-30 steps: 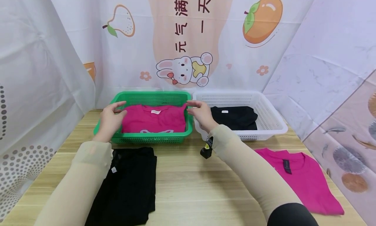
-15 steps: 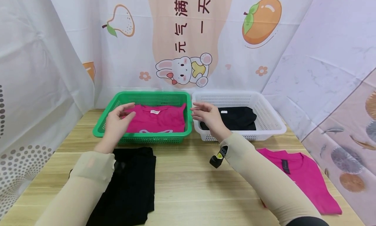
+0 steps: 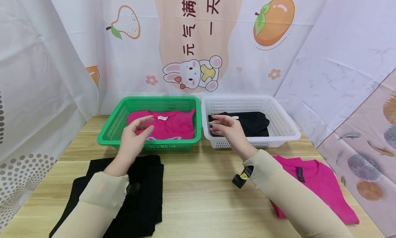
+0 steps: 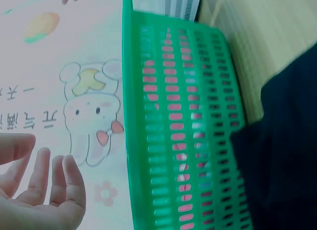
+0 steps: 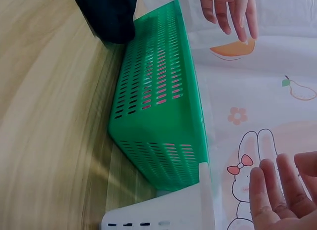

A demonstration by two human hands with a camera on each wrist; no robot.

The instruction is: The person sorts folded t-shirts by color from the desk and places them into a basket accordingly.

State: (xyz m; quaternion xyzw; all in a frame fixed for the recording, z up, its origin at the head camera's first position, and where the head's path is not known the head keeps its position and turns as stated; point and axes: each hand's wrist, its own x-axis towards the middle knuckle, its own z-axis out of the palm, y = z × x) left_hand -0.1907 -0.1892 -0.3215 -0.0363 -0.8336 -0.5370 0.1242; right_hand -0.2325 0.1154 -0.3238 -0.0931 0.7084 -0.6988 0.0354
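My left hand (image 3: pixel 133 138) hangs in the air before the green basket (image 3: pixel 106 136), fingers loosely bent and nothing in them. Inside that basket lies a folded pink T-shirt (image 3: pixel 179 124) with a white neck label. My right hand (image 3: pixel 232 133) hovers at the front of the white basket (image 3: pixel 283 128), fingers relaxed and holding nothing. A folded black garment (image 3: pixel 256 123) lies in the white basket, partly covered by this hand in the head view. On the table under my left forearm rests a black folded garment (image 3: pixel 145 203). Another pink T-shirt (image 3: pixel 325 190) lies folded at the right, partly behind my right arm.
Both baskets stand side by side at the back of the wooden table (image 3: pixel 198 196), against a printed curtain (image 3: pixel 130 66). A black wrist strap device (image 3: pixel 239 179) hangs at my right wrist. The curtain also closes off the left and right sides.
Both hands have drawn back toward me from the green basket's sides and shifted right, the right hand now in front of the white basket. The garments and baskets stay put.
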